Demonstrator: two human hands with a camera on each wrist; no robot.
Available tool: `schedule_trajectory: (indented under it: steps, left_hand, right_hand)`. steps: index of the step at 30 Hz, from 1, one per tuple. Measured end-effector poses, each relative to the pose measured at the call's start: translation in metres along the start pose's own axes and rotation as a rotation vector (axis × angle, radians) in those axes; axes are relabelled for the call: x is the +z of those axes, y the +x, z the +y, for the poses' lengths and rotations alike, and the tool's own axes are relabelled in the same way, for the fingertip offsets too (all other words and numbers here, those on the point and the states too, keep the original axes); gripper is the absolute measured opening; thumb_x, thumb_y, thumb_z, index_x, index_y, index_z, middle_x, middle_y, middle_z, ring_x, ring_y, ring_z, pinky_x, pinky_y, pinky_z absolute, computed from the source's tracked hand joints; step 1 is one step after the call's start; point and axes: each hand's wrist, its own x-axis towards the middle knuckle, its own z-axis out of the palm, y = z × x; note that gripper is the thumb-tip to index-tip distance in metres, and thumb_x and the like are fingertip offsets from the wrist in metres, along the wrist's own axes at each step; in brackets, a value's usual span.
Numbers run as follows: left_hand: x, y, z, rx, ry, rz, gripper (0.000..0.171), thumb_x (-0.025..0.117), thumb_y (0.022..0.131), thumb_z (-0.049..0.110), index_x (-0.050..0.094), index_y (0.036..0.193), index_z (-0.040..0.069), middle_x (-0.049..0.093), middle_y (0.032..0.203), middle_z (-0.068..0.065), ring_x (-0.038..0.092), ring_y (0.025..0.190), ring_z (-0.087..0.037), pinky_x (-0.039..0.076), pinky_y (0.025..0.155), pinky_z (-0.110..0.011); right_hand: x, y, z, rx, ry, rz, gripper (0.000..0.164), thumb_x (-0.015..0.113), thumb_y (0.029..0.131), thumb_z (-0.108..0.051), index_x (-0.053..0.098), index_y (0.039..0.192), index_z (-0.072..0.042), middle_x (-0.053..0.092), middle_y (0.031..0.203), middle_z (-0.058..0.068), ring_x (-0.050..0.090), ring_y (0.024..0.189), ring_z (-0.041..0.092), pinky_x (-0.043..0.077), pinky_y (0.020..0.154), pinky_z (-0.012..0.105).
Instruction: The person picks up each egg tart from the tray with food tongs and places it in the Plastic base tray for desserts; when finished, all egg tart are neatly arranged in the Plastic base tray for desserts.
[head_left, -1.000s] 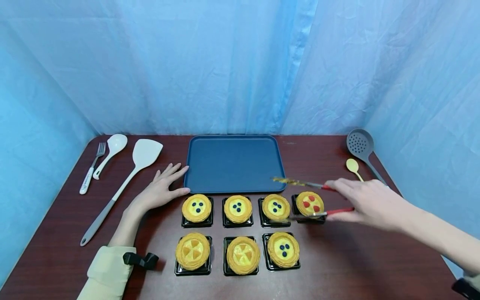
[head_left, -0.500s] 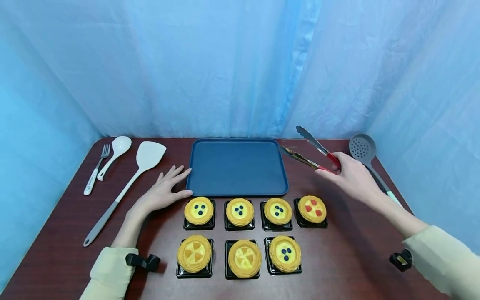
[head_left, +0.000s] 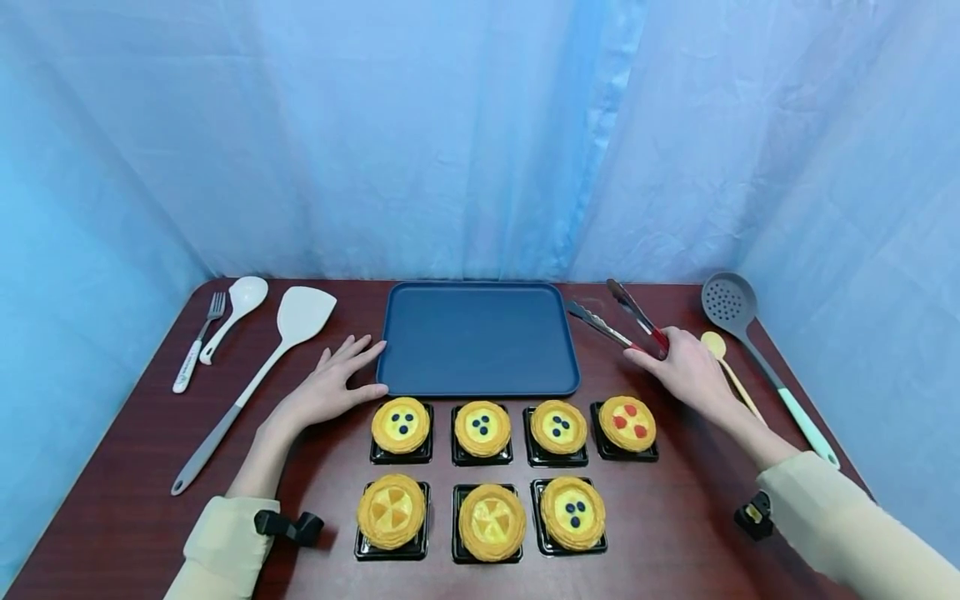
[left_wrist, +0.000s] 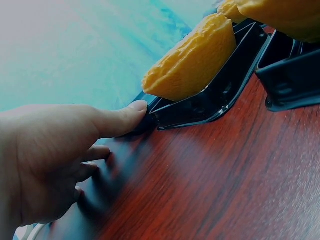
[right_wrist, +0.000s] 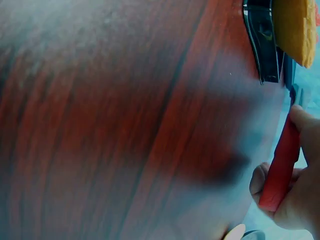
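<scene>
Fingers spread, my left hand (head_left: 326, 390) touches the left edge of the blue tray (head_left: 480, 337). In the left wrist view its thumb (left_wrist: 127, 117) lies beside a black box with a tart (left_wrist: 195, 60). My right hand (head_left: 693, 371) holds red-handled metal tongs (head_left: 636, 312) at the tray's right, their arms apart with nothing between them. In the right wrist view the fingers curl round a red handle (right_wrist: 282, 170). Nearer me, tarts in black boxes form two rows: a strawberry tart (head_left: 627, 423), several blueberry tarts (head_left: 482, 428) and two with orange wedges (head_left: 391, 510).
On the left lie a white turner (head_left: 303, 315), a white spoon (head_left: 247, 293) and a fork (head_left: 197, 346). A grey skimmer (head_left: 729, 300) and a small yellow spoon (head_left: 714, 343) lie to the right, close to my right hand. Blue curtains (head_left: 450, 133) enclose the table.
My right hand has carried the tongs from above the strawberry tart back to beside the tray's right edge, then lower towards the table. The left hand keeps its place at the tray.
</scene>
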Motion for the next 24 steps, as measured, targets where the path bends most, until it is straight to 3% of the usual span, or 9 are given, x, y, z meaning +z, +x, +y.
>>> schedule_trajectory:
  steps: [8, 15, 24]
  left_hand:
    - [0.001, -0.001, -0.001, 0.004, 0.001, 0.009, 0.080, 0.068, 0.098, 0.044, 0.033, 0.163, 0.013, 0.021, 0.170, -0.026, 0.007, 0.159, -0.050, -0.001, 0.124, -0.074]
    - [0.002, -0.001, -0.003, 0.003, 0.000, 0.006, 0.079, 0.068, 0.098, 0.043, 0.033, 0.163, 0.012, 0.020, 0.170, -0.026, 0.006, 0.159, -0.050, -0.002, 0.124, -0.073]
    - [0.005, 0.002, -0.001, 0.012, -0.003, -0.006, 0.079, 0.068, 0.098, 0.042, 0.033, 0.162, 0.011, 0.021, 0.170, -0.026, 0.007, 0.159, -0.050, 0.000, 0.124, -0.074]
  right_hand:
    - [0.009, 0.002, -0.001, 0.073, -0.066, -0.022, 0.073, 0.071, 0.085, -0.070, 0.051, 0.089, 0.000, 0.047, 0.071, 0.014, 0.047, 0.060, 0.026, 0.036, 0.048, 0.031]
    - [0.010, 0.006, -0.011, 0.082, -0.138, -0.093, 0.076, 0.071, 0.081, -0.074, 0.049, 0.089, -0.002, 0.050, 0.072, 0.015, 0.050, 0.059, 0.026, 0.038, 0.047, 0.032]
    - [0.010, 0.007, -0.012, 0.079, -0.155, -0.113, 0.082, 0.071, 0.077, -0.079, 0.049, 0.092, -0.002, 0.049, 0.067, 0.014, 0.051, 0.055, 0.026, 0.039, 0.046, 0.033]
